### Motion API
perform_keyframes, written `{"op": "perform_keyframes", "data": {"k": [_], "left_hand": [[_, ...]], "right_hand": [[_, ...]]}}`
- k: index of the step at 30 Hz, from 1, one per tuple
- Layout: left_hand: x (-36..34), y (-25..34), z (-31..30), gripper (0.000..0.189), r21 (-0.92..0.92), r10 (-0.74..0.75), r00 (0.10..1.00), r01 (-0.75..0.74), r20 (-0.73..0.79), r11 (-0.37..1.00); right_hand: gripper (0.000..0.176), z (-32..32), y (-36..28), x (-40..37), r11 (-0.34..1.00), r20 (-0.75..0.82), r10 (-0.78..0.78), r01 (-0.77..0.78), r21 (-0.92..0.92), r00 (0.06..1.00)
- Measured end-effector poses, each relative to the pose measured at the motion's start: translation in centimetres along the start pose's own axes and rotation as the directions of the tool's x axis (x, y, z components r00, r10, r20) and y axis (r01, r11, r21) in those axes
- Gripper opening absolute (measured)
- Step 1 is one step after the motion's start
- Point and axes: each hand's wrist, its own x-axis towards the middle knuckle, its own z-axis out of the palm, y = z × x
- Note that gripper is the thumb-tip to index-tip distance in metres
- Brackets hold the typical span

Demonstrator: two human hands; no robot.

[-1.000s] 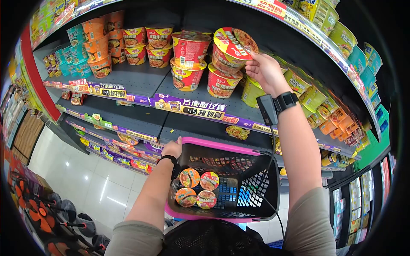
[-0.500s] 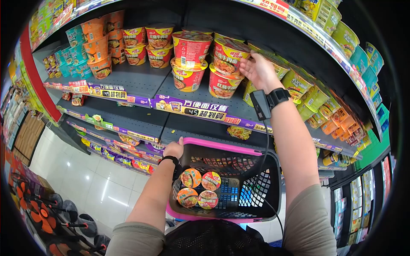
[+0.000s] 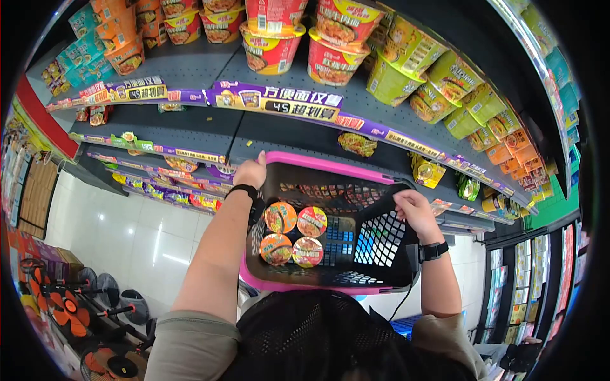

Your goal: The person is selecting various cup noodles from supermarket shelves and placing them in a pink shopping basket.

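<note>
A black basket (image 3: 340,270) with a pink rim is right in front of me, and several round noodle cups (image 3: 312,222) with orange or red lids stand at its left end. My left hand (image 3: 251,171) is closed on the basket's rim at the upper left corner. At the basket's right end, my right hand (image 3: 413,208) is by the upper right corner, fingers bent around the edge. Above the basket, stacked red and yellow noodle cups (image 3: 335,61) stand on the shelf (image 3: 190,70), with green cups (image 3: 395,79) to their right.
Orange cups (image 3: 127,56) and teal cups (image 3: 82,51) are stacked at the shelf's left. Lower shelves hold bagged noodles (image 3: 427,170). Fans (image 3: 70,307) stand on the tiled floor (image 3: 136,235) at lower left. More shelving (image 3: 534,286) is at the right.
My right hand has come down from the cups on the shelf to the basket's right end. The view has tilted downward, so the shelf appears higher. My left hand remains on the basket.
</note>
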Motion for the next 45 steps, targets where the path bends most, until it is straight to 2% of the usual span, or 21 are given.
{"op": "perform_keyframes", "data": {"k": [1,2,4,6,7,8,9,13,15,18,19,20,22,26,31,34,37,40,42,44,45], "left_hand": [[0.0,0.0,0.1,0.076,0.008,-0.001,1.000,0.000,0.004,1.000],[0.2,-0.1,0.2,0.077,0.017,0.001,1.000,-0.001,0.006,1.000],[0.5,-0.2,0.3,0.077,0.040,0.006,1.000,-0.006,0.011,0.999],[0.7,-0.2,0.5,0.078,0.041,0.011,1.000,-0.011,0.004,0.999],[0.8,-0.2,0.6,0.078,0.051,0.017,1.000,-0.018,0.010,0.999],[0.8,-0.2,0.7,0.078,0.053,0.027,1.000,-0.027,-0.001,0.998],[0.9,-0.4,0.8,0.079,0.056,0.036,0.999,-0.036,-0.011,0.998],[1.6,-0.8,1.2,0.079,0.053,0.068,0.998,-0.067,-0.016,0.996],[1.7,-1.0,1.2,0.079,0.056,0.075,0.997,-0.074,-0.021,0.996],[1.0,-0.5,1.1,0.080,0.084,0.068,0.998,-0.067,-0.016,0.994],[0.9,-0.6,1.1,0.080,0.078,0.071,0.997,-0.068,-0.028,0.995],[0.9,-0.5,1.1,0.080,0.066,0.074,0.996,-0.072,-0.042,0.995],[1.3,-0.6,1.2,0.080,0.053,0.081,0.996,-0.079,-0.033,0.995],[1.1,-0.3,1.3,0.080,0.082,0.078,0.995,-0.073,-0.055,0.994],[1.4,-0.7,1.6,0.080,0.078,0.075,0.995,-0.070,-0.067,0.995],[0.5,-0.8,1.4,0.080,0.051,0.099,0.992,-0.096,-0.081,0.994],[0.6,-0.8,1.3,0.080,0.057,0.105,0.993,-0.101,-0.056,0.993],[0.7,-0.8,1.2,0.080,0.074,0.098,0.993,-0.093,-0.066,0.993],[0.4,-0.5,1.2,0.080,0.065,0.064,0.995,-0.060,-0.075,0.996],[0.6,-0.6,1.2,0.081,0.081,0.072,0.994,-0.065,-0.079,0.995],[0.7,-0.6,1.2,0.080,0.071,0.064,0.996,-0.060,-0.055,0.996]], "right_hand": [[0.031,-1.5,4.4,0.6,0.993,-0.161,-0.052,0.034,-0.111,0.986],[0.043,-2.5,5.8,-0.2,0.925,-0.328,-0.040,-0.089,-0.370,0.944],[0.055,-4.3,13.2,0.1,0.694,-0.497,-0.247,-0.206,-0.689,0.832],[0.056,-5.6,18.2,0.7,0.737,-0.483,-0.214,-0.185,-0.650,0.849],[0.054,-5.9,18.1,1.2,0.895,-0.403,0.101,-0.260,-0.363,0.910],[0.052,-5.9,17.0,1.7,0.923,-0.207,0.364,-0.381,-0.050,0.908],[0.048,-5.8,16.1,1.8,0.886,-0.184,0.431,-0.453,-0.098,0.884],[0.048,-5.6,15.8,2.3,0.898,-0.192,0.405,-0.429,-0.099,0.894],[0.051,-4.8,14.8,2.5,0.956,-0.294,0.281,-0.292,0.006,0.913],[0.059,-5.0,14.5,2.8,0.907,-0.303,0.318,-0.381,-0.178,0.898],[0.059,-5.0,14.8,2.8,0.889,-0.310,0.261,-0.353,-0.293,0.914],[0.059,-5.2,14.9,2.8,0.888,-0.317,0.270,-0.362,-0.282,0.909],[0.056,-5.1,14.0,3.0,0.783,-0.350,0.277,-0.422,-0.458,0.895],[0.056,-5.1,12.2,2.2,0.784,-0.337,0.305,-0.435,-0.442,0.891],[0.053,-4.8,11.8,1.6,0.752,-0.372,0.208,-0.391,-0.531,0.905],[0.055,-5.1,12.9,1.8,0.806,-0.329,0.167,-0.321,-0.497,0.929],[0.055,-5.9,13.6,3.8,0.760,-0.227,0.325,-0.396,-0.515,0.918],[0.060,-6.1,15.3,6.0,0.806,-0.214,0.250,-0.326,-0.495,0.944],[0.051,-5.2,15.5,6.2,0.875,-0.351,0.230,-0.351,-0.333,0.908],[0.050,-4.8,15.6,6.5,0.937,-0.324,0.204,-0.280,-0.208,0.924],[0.052,-5.3,15.8,6.2,0.938,-0.277,0.290,-0.330,-0.107,0.916]]}}
